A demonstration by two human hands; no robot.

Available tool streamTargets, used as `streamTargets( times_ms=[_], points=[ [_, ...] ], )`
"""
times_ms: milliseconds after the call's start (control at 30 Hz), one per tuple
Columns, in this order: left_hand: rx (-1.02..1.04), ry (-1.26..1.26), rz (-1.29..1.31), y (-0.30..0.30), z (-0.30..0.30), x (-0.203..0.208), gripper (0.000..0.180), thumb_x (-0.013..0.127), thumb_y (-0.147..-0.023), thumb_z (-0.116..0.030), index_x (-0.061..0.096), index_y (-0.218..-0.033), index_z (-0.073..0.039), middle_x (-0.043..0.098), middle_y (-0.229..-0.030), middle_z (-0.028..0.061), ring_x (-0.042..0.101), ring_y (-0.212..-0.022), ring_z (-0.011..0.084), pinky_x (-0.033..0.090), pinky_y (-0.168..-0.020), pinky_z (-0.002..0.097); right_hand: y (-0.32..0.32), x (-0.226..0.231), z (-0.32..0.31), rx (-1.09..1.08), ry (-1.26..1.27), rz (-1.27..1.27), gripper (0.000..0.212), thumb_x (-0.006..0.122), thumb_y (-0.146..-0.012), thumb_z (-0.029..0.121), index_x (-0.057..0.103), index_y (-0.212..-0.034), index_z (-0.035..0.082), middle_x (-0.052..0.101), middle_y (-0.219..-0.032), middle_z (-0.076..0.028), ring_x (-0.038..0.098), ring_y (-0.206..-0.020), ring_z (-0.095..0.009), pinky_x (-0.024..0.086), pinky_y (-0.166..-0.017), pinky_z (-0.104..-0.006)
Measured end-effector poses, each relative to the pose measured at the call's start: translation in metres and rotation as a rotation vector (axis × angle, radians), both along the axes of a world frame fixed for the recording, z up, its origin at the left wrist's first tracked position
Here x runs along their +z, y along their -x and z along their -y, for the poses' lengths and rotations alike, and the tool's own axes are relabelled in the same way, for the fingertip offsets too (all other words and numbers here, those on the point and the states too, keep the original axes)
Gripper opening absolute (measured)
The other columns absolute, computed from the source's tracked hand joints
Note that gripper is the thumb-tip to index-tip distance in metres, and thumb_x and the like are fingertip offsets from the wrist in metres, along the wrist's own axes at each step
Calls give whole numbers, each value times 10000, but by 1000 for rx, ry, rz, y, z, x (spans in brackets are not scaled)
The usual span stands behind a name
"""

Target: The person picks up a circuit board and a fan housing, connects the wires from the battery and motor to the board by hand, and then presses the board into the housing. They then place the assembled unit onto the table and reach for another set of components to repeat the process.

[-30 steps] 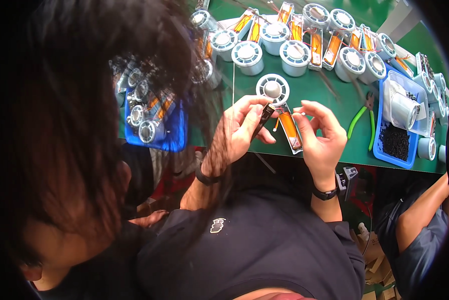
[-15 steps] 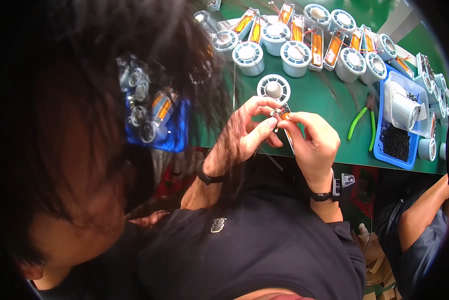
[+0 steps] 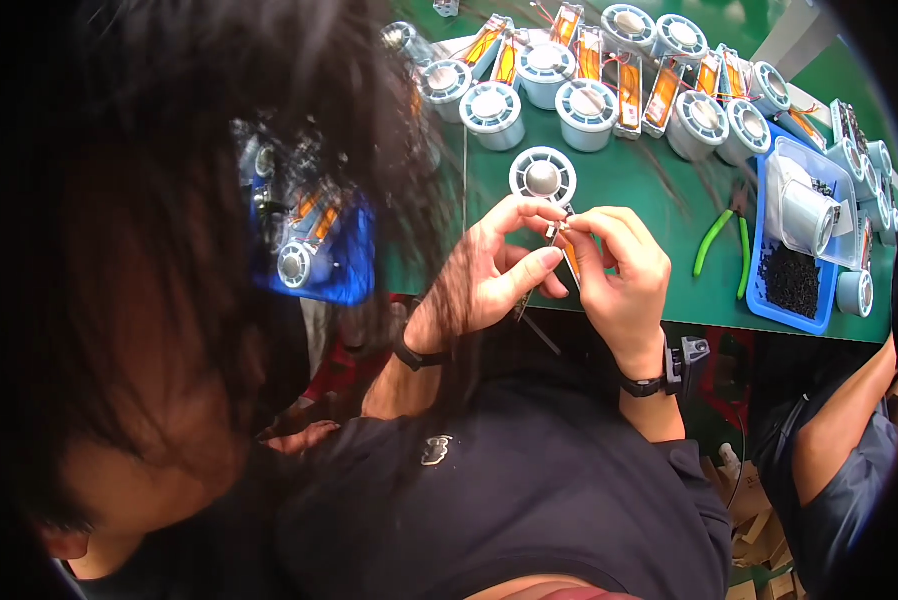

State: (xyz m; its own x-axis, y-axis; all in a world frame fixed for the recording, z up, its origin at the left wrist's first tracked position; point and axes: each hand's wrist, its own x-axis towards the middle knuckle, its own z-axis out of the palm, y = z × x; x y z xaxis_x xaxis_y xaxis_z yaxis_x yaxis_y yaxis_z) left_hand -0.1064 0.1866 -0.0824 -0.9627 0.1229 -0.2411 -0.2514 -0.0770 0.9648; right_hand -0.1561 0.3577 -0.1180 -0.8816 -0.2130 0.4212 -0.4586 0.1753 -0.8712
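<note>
My left hand (image 3: 504, 265) is curled around a small electronic part, its thumb and fingers closed on it. A little white connector (image 3: 557, 230) shows at that part, between the two hands. My right hand (image 3: 624, 275) pinches with thumb and forefinger right at the connector; its exact grip is partly hidden by the fingers. Below the fingertips an orange strip (image 3: 572, 262) in a narrow casing shows between the hands. Just beyond them stands a pale blue round unit (image 3: 543, 178) with a slotted rim and a silver dome.
More round units (image 3: 491, 112) and narrow casings with orange inserts (image 3: 629, 90) line the back of the green table (image 3: 669, 270). Green-handled pliers (image 3: 721, 240) lie at right, beside a blue tray (image 3: 814, 325) of small black pieces. Another blue bin (image 3: 344, 285) is at left. A co-worker's arm (image 3: 844, 430) is at lower right.
My right fingertips have shifted slightly up and left, closer to my left fingers, and the white connector shows between them. Both hands keep their closed pose.
</note>
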Motion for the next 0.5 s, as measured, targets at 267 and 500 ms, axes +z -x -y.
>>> streamTargets(
  times_ms=[267, 500],
  points=[
    [18, -77, 35, 0, 1, 5, 348, 603, -1023, -55, 503, -1352, 3, 594, -1189, 141, 740, -824, 215, 615, -734, 310, 4, 1, 0, -15, -60, -155, 171, 791, -798, -60, 718, -926, 25, 695, -866, -84, 615, -640, -187, 477, -549, -296],
    [19, -37, 3, 0, 3, 0, 339, 589, -1030, -38, 502, -1351, 31, 621, -1241, 174, 736, -814, 231, 614, -693, 309, 3, 6, -2, -41, -193, -338, 188, 810, -769, -64, 725, -909, 29, 687, -853, -92, 664, -689, -248, 526, -588, -337]
  ],
)
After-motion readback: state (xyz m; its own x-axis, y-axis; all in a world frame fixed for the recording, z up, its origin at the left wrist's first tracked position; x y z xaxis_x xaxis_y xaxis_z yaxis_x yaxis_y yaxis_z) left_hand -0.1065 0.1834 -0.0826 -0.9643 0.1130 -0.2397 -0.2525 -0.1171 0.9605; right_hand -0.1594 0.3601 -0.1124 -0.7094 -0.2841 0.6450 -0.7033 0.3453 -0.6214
